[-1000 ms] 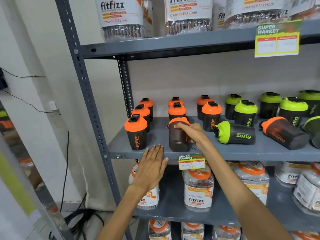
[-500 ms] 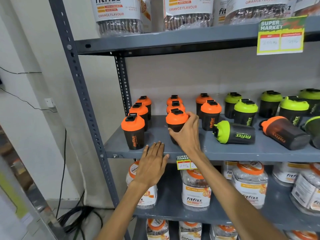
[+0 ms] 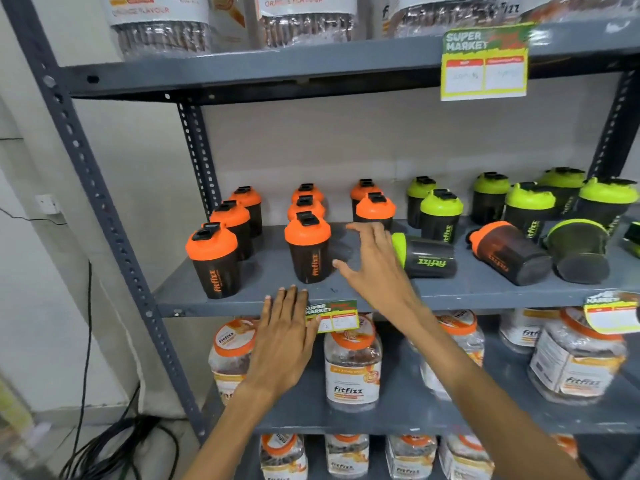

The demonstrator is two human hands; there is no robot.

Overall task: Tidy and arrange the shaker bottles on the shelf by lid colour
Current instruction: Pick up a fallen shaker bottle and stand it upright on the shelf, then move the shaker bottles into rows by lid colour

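Reaching across the middle shelf (image 3: 450, 289), my right hand (image 3: 374, 268) hangs with fingers spread wide and empty, between the upright orange-lid shaker (image 3: 308, 249) at the front and the green-lid shaker (image 3: 424, 257) lying on its side just beside my knuckles. My left hand (image 3: 284, 336) lies flat and open against the shelf's front edge, gripping nothing, its fingertips beside the price tag (image 3: 332, 315). Orange lids stand grouped at left, green lids at right; a toppled orange-lid shaker (image 3: 507, 252) and an overturned dark bottle (image 3: 580, 251) lie among the green ones. Risk, as I judge it: the round green-lid shaker could roll toward the shelf edge if my open fingers nudge it rather than close round it, and a careless sweep could knock the standing orange-lid shaker.
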